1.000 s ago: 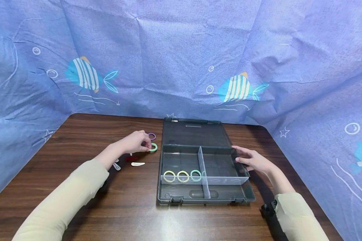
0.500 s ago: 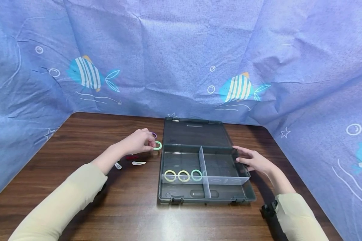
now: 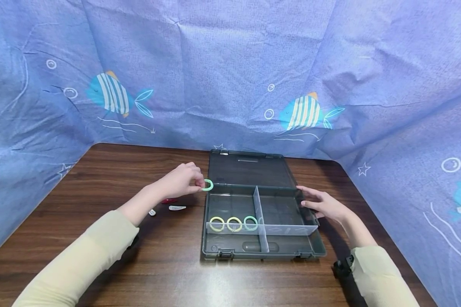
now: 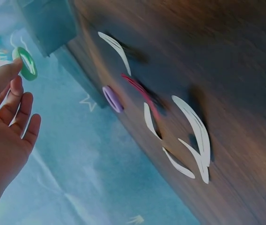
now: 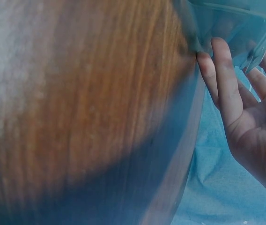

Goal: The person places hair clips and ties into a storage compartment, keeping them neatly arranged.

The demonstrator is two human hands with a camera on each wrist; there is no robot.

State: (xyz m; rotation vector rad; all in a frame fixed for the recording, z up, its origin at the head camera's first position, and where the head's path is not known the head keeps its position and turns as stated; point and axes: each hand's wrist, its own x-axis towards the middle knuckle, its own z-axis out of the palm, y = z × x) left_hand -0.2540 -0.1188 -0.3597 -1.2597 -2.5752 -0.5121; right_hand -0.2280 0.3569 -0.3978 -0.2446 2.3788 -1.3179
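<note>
My left hand [image 3: 185, 179] pinches a green hair tie [image 3: 209, 185] between thumb and fingertips, beside the left edge of the grey plastic storage box [image 3: 274, 256]. In the left wrist view, the green hair tie [image 4: 28, 65] is raised off the table. My right hand [image 3: 322, 205] holds the box's right side wall, thumb at the rim and fingers outside. Two yellow hair ties [image 3: 234, 217] and another green hair tie [image 3: 250, 216] stand in a row against the divider in the left compartment. The box lid lies folded back.
White snap hair clips [image 4: 196, 126] and a red hair clip [image 4: 140, 89] lie on the wooden table [image 3: 169, 264], left of the box. A purple hair tie [image 4: 112, 99] lies near the table's back edge. A blue fish-print cloth [image 3: 230, 76] hangs behind.
My left hand has moved right with the green hair tie, from the table to the box's left edge. The purple hair tie is now hidden in the head view. My right hand has stayed put.
</note>
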